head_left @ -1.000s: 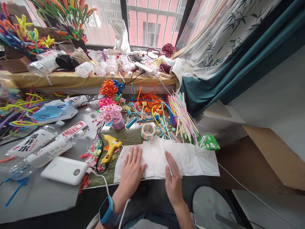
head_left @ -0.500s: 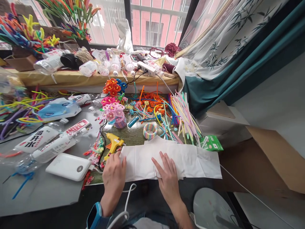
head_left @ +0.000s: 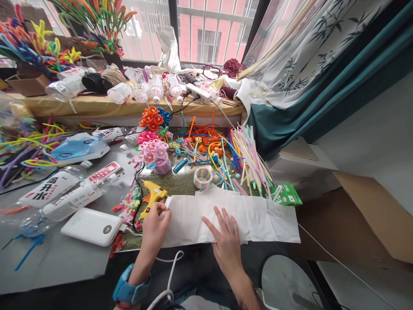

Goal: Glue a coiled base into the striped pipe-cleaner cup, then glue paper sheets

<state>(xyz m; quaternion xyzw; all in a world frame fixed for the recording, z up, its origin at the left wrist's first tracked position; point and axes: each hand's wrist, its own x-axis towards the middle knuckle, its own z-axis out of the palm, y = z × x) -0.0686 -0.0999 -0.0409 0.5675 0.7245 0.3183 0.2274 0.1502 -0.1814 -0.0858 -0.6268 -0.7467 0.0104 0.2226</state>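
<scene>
A long strip of white paper or tissue (head_left: 258, 219) lies along the front edge of the desk, with another white piece partly under it. My left hand (head_left: 155, 226) pinches the left end of the strip between thumb and curled fingers. On the middle of the strip, my right hand (head_left: 226, 234) lies flat with fingers spread. A yellow glue gun (head_left: 153, 197) sits just beyond my left hand. Behind the strip stand a pastel striped ring (head_left: 203, 178) and a bunch of pink pipe-cleaner flowers (head_left: 153, 153) in a striped pot.
Pastel pipe cleaners (head_left: 250, 155) lie behind the strip, beside a green packet (head_left: 287, 194). To the left are a white power bank (head_left: 90, 227), plastic bottles (head_left: 77, 196) and a cable. An open cardboard box (head_left: 371, 206) stands at the right, a round stool (head_left: 287, 280) below.
The fingers of my left hand have curled from lying on the strip's left end into a pinch, and the wrist has turned. My right hand has shifted slightly left.
</scene>
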